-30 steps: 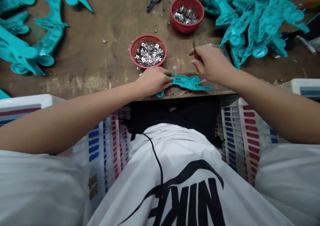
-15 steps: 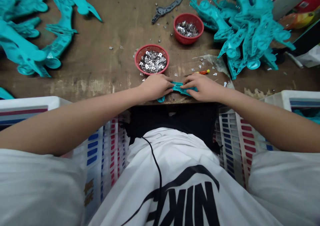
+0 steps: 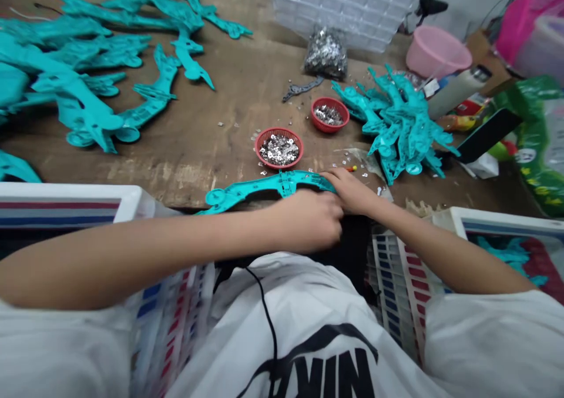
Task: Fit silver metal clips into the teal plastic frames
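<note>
A long curved teal plastic part (image 3: 247, 191) lies along the table's front edge, its rounded end to the left. My right hand (image 3: 352, 192) grips its right end, with the fingers over the top. Close by, in front of the part, my left hand (image 3: 315, 220) is closed in a fist, slightly blurred; whatever its fingers hold is hidden. Just beyond the part stands a red basket (image 3: 257, 151) of small shiny metal clips. A screwdriver with a yellow and orange handle (image 3: 351, 169) lies behind my right hand.
Teal parts are piled at left (image 3: 83, 104) and right (image 3: 400, 121). Farther back are a second red basket (image 3: 314, 116), a grey part (image 3: 302, 88) and a bag of metal pieces (image 3: 326, 54). White crates (image 3: 132, 201) flank me below the table edge.
My left hand has left its place near the basket and come right and toward me, closing into a fist. The teal part now shows along its length. The view has tilted up.
</note>
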Tool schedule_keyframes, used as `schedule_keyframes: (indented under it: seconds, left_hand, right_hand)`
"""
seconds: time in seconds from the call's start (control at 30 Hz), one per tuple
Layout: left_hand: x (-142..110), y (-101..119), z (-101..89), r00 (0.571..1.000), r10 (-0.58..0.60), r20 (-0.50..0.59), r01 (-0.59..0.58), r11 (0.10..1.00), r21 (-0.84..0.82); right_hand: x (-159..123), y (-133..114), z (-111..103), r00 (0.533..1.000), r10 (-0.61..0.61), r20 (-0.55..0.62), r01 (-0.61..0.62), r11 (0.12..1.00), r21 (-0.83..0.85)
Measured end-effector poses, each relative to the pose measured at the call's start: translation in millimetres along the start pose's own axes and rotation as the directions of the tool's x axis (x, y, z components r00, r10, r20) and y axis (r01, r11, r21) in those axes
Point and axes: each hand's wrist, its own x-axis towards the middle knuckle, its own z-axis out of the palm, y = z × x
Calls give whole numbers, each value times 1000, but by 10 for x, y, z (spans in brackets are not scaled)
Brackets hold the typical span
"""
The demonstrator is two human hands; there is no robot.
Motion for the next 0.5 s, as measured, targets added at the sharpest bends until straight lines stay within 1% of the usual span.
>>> schedule_keyframes:
  seconds: [0.03,0.07,0.1,0.13,0.17,0.2,0.23,0.27,0.3,0.37,0.4,0.43,0.47,0.5]
  left_hand:
    - [-45,195,-114,988,143,50,-140,989,-53]
    - [-100,360,-207,967,242,85,-232,966,-112]
    - [-158,485,-275,949,297,108,-279,947,-157]
    - [-208,565,-318,942,309,134,-283,942,-182]
    - [-242,601,-340,940,292,173,-259,947,-192]
    - [-254,601,-347,941,250,229,-210,960,-186]
    - [-243,574,-345,934,194,299,-149,975,-165]
    - [-214,533,-338,916,133,378,-88,987,-135]
    - [-173,486,-332,885,76,460,-31,994,-104]
    - [-89,395,-321,801,-5,599,52,997,-61]
    - [-59,354,-313,760,-20,649,76,995,-59]
    - [-43,317,-296,730,-21,683,96,993,-72]
    - [-40,280,-268,720,-22,693,122,988,-94]
    - [-50,243,-226,733,-32,680,153,981,-119]
  right_hand:
    - [32,-25,-87,1000,9,1,-9,1000,-7]
    - [84,-57,-184,1000,20,14,-20,1000,-8]
    - [159,-94,-286,999,32,42,-32,999,-1]
    - [253,-130,-390,995,41,89,-42,999,15]
    - [362,-162,-491,987,45,152,-52,998,40]
    - [475,-184,-589,973,50,224,-67,995,70]
    - [584,-195,-682,952,57,300,-91,991,100]
    - [680,-192,-767,926,70,372,-126,984,129]
    - [760,-179,-840,897,85,433,-167,974,155]
    - [876,-134,-940,850,100,517,-256,936,240]
    - [921,-111,-960,835,88,544,-301,900,316]
    - [967,-92,-958,825,64,561,-344,844,411]
    - [1019,-82,-936,821,33,571,-384,771,508]
    - [1079,-81,-898,820,7,573,-420,688,592]
